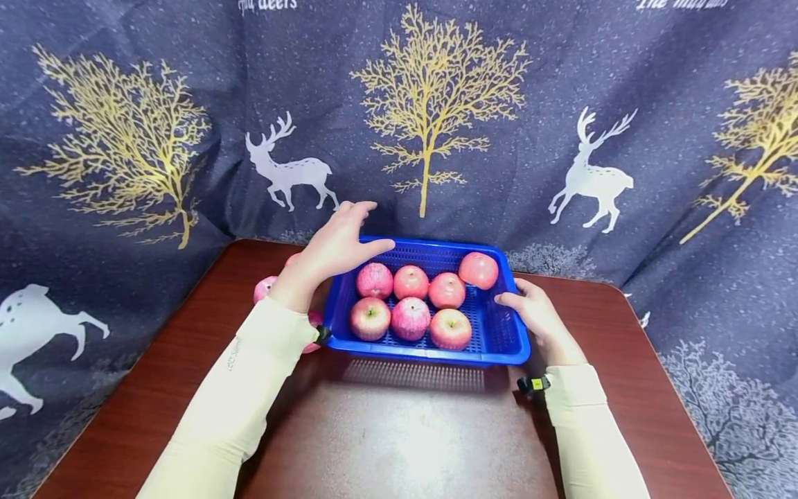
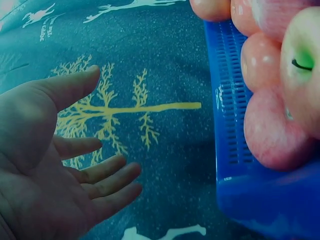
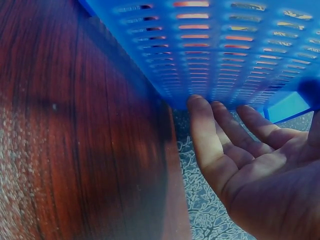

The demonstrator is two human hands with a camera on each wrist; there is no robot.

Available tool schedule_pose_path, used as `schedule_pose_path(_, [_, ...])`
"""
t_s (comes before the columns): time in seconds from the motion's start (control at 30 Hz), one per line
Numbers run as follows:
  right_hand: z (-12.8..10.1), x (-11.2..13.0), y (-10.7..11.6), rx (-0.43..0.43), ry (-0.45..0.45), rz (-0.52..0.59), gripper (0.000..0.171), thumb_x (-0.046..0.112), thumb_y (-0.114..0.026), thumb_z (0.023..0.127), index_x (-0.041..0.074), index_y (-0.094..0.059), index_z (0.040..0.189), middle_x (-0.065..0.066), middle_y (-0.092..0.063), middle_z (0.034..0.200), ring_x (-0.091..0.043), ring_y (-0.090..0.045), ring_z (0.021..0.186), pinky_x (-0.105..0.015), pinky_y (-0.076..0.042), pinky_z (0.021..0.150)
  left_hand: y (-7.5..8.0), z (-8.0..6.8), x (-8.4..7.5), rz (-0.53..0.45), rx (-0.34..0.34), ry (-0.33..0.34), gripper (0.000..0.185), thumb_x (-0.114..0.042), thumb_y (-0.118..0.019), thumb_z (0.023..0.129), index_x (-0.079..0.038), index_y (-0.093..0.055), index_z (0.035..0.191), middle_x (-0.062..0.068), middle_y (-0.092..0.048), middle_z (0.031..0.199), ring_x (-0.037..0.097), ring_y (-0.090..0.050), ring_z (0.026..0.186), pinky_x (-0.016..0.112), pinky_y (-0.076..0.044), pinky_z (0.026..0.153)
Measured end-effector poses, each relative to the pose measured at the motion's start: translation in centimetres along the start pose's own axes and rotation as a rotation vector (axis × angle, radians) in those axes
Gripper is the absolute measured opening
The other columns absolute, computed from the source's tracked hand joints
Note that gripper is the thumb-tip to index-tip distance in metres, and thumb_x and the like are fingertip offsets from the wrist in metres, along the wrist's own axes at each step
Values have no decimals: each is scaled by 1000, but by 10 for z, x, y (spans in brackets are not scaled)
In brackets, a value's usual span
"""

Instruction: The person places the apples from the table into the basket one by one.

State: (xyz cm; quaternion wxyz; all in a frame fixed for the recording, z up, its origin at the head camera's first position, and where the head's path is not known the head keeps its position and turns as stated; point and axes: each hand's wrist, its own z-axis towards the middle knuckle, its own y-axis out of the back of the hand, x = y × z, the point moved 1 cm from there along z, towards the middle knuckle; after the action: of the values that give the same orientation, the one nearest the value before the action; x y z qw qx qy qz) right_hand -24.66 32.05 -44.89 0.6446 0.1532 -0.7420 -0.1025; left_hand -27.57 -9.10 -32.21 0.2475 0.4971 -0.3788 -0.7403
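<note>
Head view shows a blue basket (image 1: 430, 357) at the far part of the brown table (image 1: 399, 430), with seven apples (image 1: 411, 319) inside it. Three of them make the front row, three others lie behind these, and the last one is near the far right corner. At the right front, a part of the basket's floor is bare. The left hand (image 1: 339, 242) is held near the far left corner of the basket; its thumb stands wide from the fingers, and it holds nothing. Left wrist view confirms this: the fingers are extended, only a little bent, and they are apart from both the basket and the apples. The right hand (image 1: 541, 319) is at the right end of the basket and grips it, the thumb over the rim and the fingers outside. Right wrist view shows these fingertips against the outer wall with its rows of slots; the thumb is mostly cut off there. To the left of the basket, more apples (image 1: 264, 287) lie beside the left forearm, which partly hides them, so their exact number one cannot tell. Both sleeves (image 1: 218, 395) are pale. Behind the table hangs a dark cloth (image 1: 499, 208) printed with golden trees (image 1: 425, 138) and white deer (image 1: 293, 172).
</note>
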Motion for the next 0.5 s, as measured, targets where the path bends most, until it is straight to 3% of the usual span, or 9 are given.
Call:
schedule_pose_path(0.33, [0,1,0,4,-2,8,58,26,-71,105,-2,-56,153,-31,-71,135,-29,-80,97,-42,-67,80,4,-15,27,-89,-106,55,91,-52,-79,100,-8,-40,170,23,-49,156,38,-61,138,60,-52,109])
schedule_pose_path(0.5, [0,2,-1,-1,8,27,57,24,-72,105,-2,-57,152,-31,-72,133,-28,-80,96,-40,-67,79,7,-23,43,-82,-151,77,87,-52,-77,101,-6,-45,167,23,-49,156,39,-60,138,62,-50,111])
